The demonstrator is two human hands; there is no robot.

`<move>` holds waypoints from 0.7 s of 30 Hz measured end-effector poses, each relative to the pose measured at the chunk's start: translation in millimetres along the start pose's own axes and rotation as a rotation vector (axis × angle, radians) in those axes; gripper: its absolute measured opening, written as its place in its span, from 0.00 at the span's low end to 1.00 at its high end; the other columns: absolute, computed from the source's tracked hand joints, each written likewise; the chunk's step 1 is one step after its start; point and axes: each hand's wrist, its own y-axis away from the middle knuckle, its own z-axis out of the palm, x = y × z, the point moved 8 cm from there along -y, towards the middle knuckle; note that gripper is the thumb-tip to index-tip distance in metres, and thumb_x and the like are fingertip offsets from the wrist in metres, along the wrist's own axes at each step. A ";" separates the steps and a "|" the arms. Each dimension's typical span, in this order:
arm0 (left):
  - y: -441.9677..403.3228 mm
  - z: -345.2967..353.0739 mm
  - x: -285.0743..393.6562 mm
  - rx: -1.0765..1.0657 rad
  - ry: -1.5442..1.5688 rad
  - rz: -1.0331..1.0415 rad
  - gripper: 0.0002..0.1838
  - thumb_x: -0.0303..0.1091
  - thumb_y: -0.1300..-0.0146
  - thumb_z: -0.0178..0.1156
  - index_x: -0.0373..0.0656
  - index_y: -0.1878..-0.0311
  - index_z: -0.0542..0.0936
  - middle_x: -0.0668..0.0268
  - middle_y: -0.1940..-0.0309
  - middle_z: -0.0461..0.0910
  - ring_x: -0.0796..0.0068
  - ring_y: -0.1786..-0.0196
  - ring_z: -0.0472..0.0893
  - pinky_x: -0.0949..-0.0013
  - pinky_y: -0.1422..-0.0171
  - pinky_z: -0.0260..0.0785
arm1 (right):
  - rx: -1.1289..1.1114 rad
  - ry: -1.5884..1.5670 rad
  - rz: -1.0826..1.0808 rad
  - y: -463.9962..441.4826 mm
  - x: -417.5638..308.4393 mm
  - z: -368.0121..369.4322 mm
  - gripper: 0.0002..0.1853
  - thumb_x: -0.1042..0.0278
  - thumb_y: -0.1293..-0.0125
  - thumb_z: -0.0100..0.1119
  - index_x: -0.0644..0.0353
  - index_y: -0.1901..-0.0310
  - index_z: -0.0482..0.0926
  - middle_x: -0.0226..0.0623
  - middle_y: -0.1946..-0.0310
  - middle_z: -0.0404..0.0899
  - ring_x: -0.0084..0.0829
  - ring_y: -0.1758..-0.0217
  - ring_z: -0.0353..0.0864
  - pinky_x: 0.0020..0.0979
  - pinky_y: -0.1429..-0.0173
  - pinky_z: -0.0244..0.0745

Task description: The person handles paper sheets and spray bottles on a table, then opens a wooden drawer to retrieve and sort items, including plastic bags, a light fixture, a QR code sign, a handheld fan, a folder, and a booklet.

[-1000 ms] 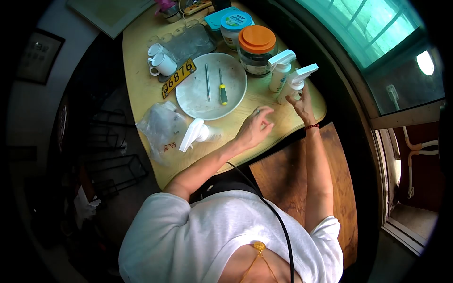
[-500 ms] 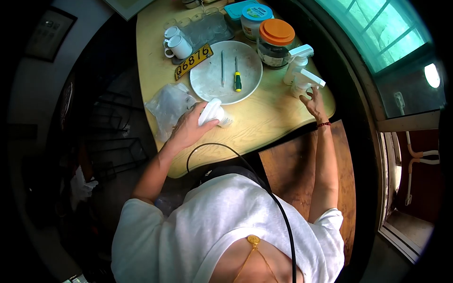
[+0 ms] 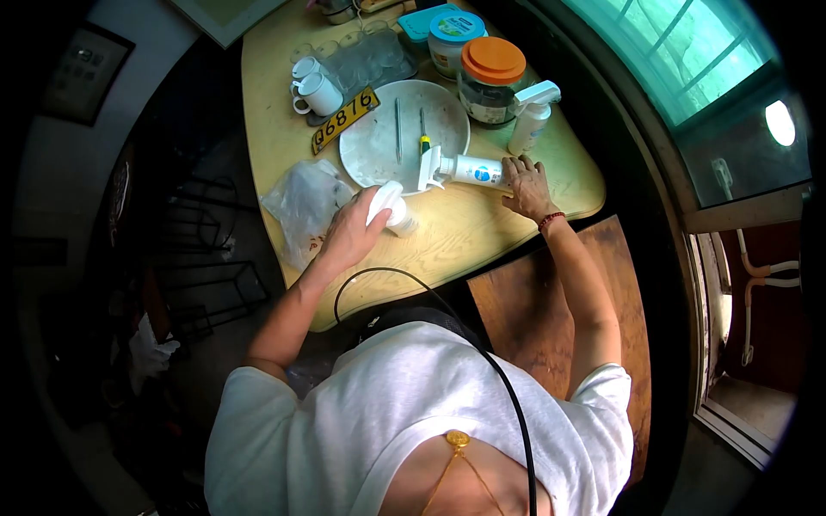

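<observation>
My left hand (image 3: 351, 230) is closed around a white plastic bottle (image 3: 401, 222) near its broad white top (image 3: 386, 199), just in front of the basin. At the right, my right hand (image 3: 529, 191) has its fingers on the base end of a white spray bottle (image 3: 478, 171) with a blue label. That bottle is on its side, its trigger head pointing left over the rim of the round white basin (image 3: 361, 165). Inside the basin are a thin metal rod (image 3: 398, 129) and a yellow-green screwdriver (image 3: 425, 142), its handle partly hidden by the spray head.
A second spray bottle (image 3: 529, 127) stands behind my right hand. Farther back are an orange-lidded jar (image 3: 492, 77), a blue-lidded jar (image 3: 455, 39), white mugs (image 3: 318, 93) and a yellow number plate (image 3: 346, 119). A clear plastic bag (image 3: 303, 206) lies left.
The spray bottle near my right hand has gone from upright to lying sideways, its head toward the basin. My right hand has moved left with it. The left hand keeps its bottle.
</observation>
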 end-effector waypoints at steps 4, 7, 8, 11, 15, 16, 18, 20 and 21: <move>-1.7 -1.8 4.9 0.004 0.027 0.000 0.19 0.33 0.42 0.54 0.35 0.49 0.69 0.49 0.60 0.75 0.52 0.56 0.76 0.63 0.53 0.66 | -0.075 0.001 0.034 -28.1 -18.9 11.7 0.26 0.70 0.59 0.60 0.61 0.53 0.69 0.39 0.59 0.74 0.39 0.49 0.68 0.38 0.51 0.65; -4.5 -0.6 4.9 -0.042 0.031 -0.018 0.19 0.32 0.43 0.55 0.36 0.50 0.70 0.48 0.62 0.76 0.52 0.57 0.77 0.62 0.54 0.67 | -0.112 0.003 0.032 -33.4 -19.8 23.7 0.19 0.75 0.59 0.57 0.61 0.60 0.72 0.39 0.65 0.76 0.39 0.55 0.71 0.36 0.55 0.68; -6.9 -1.8 1.7 -0.035 0.016 -0.011 0.19 0.32 0.44 0.55 0.36 0.50 0.70 0.48 0.62 0.77 0.52 0.57 0.77 0.62 0.54 0.67 | -0.100 -0.054 0.043 -29.0 -17.4 21.8 0.18 0.76 0.59 0.57 0.61 0.61 0.72 0.40 0.66 0.75 0.40 0.58 0.72 0.37 0.57 0.69; -15.8 -3.6 -0.9 -0.041 -0.007 0.022 0.19 0.31 0.45 0.56 0.37 0.49 0.70 0.47 0.63 0.77 0.49 0.58 0.76 0.59 0.55 0.67 | -0.043 -0.110 0.086 -1.7 -10.7 -3.0 0.20 0.75 0.61 0.59 0.60 0.60 0.71 0.41 0.67 0.75 0.43 0.63 0.74 0.39 0.60 0.71; -30.8 -0.1 9.3 -0.083 -0.035 0.073 0.19 0.30 0.45 0.55 0.37 0.49 0.69 0.46 0.63 0.76 0.46 0.58 0.75 0.57 0.56 0.66 | 0.185 -0.359 0.425 33.3 32.8 -44.5 0.29 0.64 0.62 0.68 0.56 0.53 0.69 0.42 0.63 0.76 0.46 0.58 0.74 0.40 0.54 0.70; -34.6 1.5 10.9 -0.086 -0.032 0.077 0.19 0.30 0.45 0.55 0.37 0.49 0.69 0.46 0.63 0.76 0.46 0.58 0.75 0.57 0.56 0.66 | 0.242 -0.408 0.462 36.2 43.7 -48.2 0.28 0.66 0.62 0.68 0.56 0.55 0.70 0.41 0.63 0.76 0.45 0.58 0.74 0.39 0.55 0.70; -43.4 7.6 15.5 -0.137 -0.012 0.083 0.20 0.31 0.46 0.56 0.37 0.49 0.70 0.48 0.62 0.77 0.52 0.57 0.77 0.61 0.54 0.67 | 0.348 -0.513 0.560 36.9 62.9 -51.7 0.28 0.66 0.63 0.68 0.56 0.56 0.69 0.42 0.63 0.77 0.45 0.58 0.74 0.38 0.57 0.70; -49.9 11.2 22.9 -0.150 0.011 0.094 0.20 0.31 0.46 0.56 0.37 0.49 0.70 0.48 0.62 0.77 0.53 0.57 0.77 0.62 0.53 0.67 | 0.374 -0.550 0.604 30.7 72.3 -49.5 0.28 0.66 0.62 0.69 0.57 0.56 0.69 0.42 0.63 0.77 0.45 0.58 0.75 0.38 0.56 0.70; -53.0 12.6 26.7 -0.157 0.032 0.095 0.20 0.31 0.46 0.56 0.37 0.49 0.70 0.49 0.61 0.77 0.54 0.57 0.77 0.62 0.53 0.67 | 0.394 -0.593 0.639 27.6 76.7 -47.4 0.28 0.65 0.62 0.69 0.57 0.55 0.69 0.42 0.63 0.77 0.46 0.58 0.75 0.38 0.56 0.70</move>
